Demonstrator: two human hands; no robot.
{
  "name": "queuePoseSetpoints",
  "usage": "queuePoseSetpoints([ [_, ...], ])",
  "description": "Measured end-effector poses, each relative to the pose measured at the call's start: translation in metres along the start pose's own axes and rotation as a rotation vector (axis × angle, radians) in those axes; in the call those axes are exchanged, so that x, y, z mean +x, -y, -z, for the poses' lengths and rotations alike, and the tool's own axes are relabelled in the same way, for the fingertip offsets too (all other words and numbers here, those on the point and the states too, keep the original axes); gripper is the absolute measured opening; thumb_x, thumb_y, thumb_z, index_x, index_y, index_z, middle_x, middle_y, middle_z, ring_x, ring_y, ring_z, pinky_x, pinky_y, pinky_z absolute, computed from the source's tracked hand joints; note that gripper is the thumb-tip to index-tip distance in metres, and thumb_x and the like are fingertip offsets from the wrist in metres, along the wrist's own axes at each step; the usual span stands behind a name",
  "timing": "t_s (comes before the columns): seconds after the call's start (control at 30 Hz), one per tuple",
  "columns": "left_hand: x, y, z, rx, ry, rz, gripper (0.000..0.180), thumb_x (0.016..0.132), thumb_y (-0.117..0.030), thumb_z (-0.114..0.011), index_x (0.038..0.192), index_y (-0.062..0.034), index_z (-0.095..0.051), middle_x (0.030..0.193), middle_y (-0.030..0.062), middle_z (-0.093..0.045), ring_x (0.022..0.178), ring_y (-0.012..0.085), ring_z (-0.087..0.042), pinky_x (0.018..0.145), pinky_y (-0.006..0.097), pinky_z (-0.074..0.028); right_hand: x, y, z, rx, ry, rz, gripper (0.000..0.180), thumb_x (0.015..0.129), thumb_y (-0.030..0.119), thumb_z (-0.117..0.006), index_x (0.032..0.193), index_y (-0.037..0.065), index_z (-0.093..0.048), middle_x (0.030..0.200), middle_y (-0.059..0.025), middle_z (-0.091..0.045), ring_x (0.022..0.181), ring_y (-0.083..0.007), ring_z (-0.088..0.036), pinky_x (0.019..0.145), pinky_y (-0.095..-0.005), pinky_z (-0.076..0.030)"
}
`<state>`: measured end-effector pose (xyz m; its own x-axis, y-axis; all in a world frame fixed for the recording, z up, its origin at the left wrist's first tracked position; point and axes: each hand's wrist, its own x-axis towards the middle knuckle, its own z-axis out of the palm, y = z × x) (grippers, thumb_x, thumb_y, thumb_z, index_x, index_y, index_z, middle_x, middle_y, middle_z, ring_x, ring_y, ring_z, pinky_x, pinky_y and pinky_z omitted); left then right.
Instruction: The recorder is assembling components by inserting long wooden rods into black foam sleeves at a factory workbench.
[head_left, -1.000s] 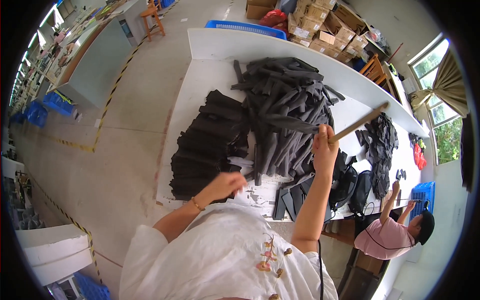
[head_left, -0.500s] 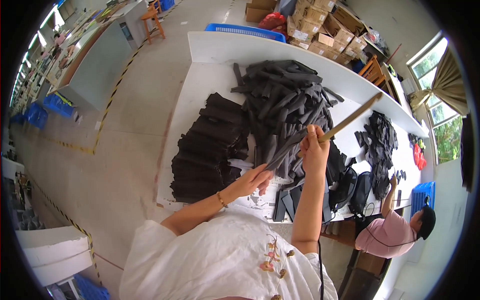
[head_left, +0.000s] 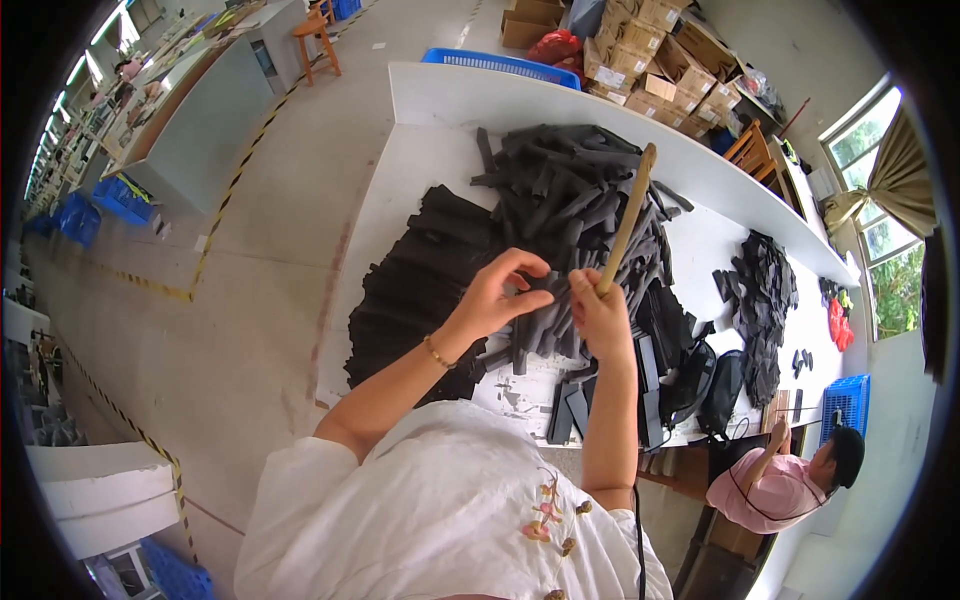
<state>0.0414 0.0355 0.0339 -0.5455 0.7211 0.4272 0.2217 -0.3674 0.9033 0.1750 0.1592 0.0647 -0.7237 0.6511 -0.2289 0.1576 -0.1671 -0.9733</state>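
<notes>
Head view, looking down at a white table (head_left: 430,150). The left hand (head_left: 497,297) is raised above the table edge, fingers curled and half open, thumb and forefinger arched toward each other; its fingertips touch the end of a dark grey strip (head_left: 545,318) that hangs between the two hands. Whether the strip is pinched firmly or only touched cannot be told. A thin bracelet (head_left: 437,352) sits on the left wrist.

The right hand (head_left: 600,318) is closed in a fist around the lower end of a wooden stick (head_left: 626,220), which rises from the grip tilted slightly to the right, its tip over the far pile. The right fingers also lie against the grey strip — just beside the left fingertips.

Beneath the hands, a loose heap of grey strips (head_left: 575,195) covers the middle of the table; a stack of flat black pieces (head_left: 415,285) lies to its left, touching it. A smaller pile of dark pieces (head_left: 760,290) lies well apart on the right side of the table.

At lower right, another person in a pink top (head_left: 770,490) sits at the table's near end, beside a blue crate (head_left: 845,400). Cardboard boxes (head_left: 650,50) stand beyond the far edge.
</notes>
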Motion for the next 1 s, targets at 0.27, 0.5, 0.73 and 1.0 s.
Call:
queuePoseSetpoints([
  [0.27,-0.007,0.027,-0.004,-0.378,-0.004,0.384,0.013,0.091,-0.013,-0.062,0.098,-0.0029,-0.064,0.086,-0.003,-0.06,0.075,0.0026,-0.052,0.065,0.019,-0.041,-0.008,-0.033,-0.019,-0.083,0.027,0.258,0.016,0.086,0.014,-0.07,0.086,0.003,-0.058,0.065,0.0059,-0.049,0.061,-0.005,-0.046,0.058,-0.0191,-0.039],
  [0.5,-0.005,0.054,0.0,-0.813,-0.415,0.61,0.014,0.091,-0.019,-0.059,0.087,-0.0064,-0.064,0.089,0.0,-0.063,0.08,0.0077,-0.056,0.075,0.028,-0.044,0.001,-0.054,-0.023,0.057,0.031,0.066,0.015,0.086,0.015,-0.07,0.088,0.001,-0.063,0.068,0.0043,-0.054,0.06,-0.0043,-0.048,0.055,-0.0193,-0.039],
  [0.73,0.0,0.069,-0.002,-0.229,-0.274,0.608,0.025,0.094,-0.028,-0.056,0.089,-0.0048,-0.063,0.076,0.0021,-0.063,0.069,0.0098,-0.058,0.061,0.022,-0.044,0.023,-0.067,-0.017,0.026,0.008,0.019,0.016,0.085,0.016,-0.072,0.085,0.002,-0.063,0.066,0.0052,-0.053,0.058,-0.0035,-0.047,0.052,-0.0194,-0.038],
  [1.0,0.051,0.144,0.094,0.206,-0.433,0.541,0.023,0.09,-0.026,-0.062,0.094,-0.0042,-0.067,0.08,0.0044,-0.064,0.072,0.0136,-0.062,0.063,0.023,-0.048,0.113,0.015,0.06,-0.419,-0.245,0.301,0.007,0.085,0.012,-0.068,0.086,0.005,-0.068,0.064,0.0046,-0.055,0.055,-0.0044,-0.045,0.052,-0.0204,-0.037],
])
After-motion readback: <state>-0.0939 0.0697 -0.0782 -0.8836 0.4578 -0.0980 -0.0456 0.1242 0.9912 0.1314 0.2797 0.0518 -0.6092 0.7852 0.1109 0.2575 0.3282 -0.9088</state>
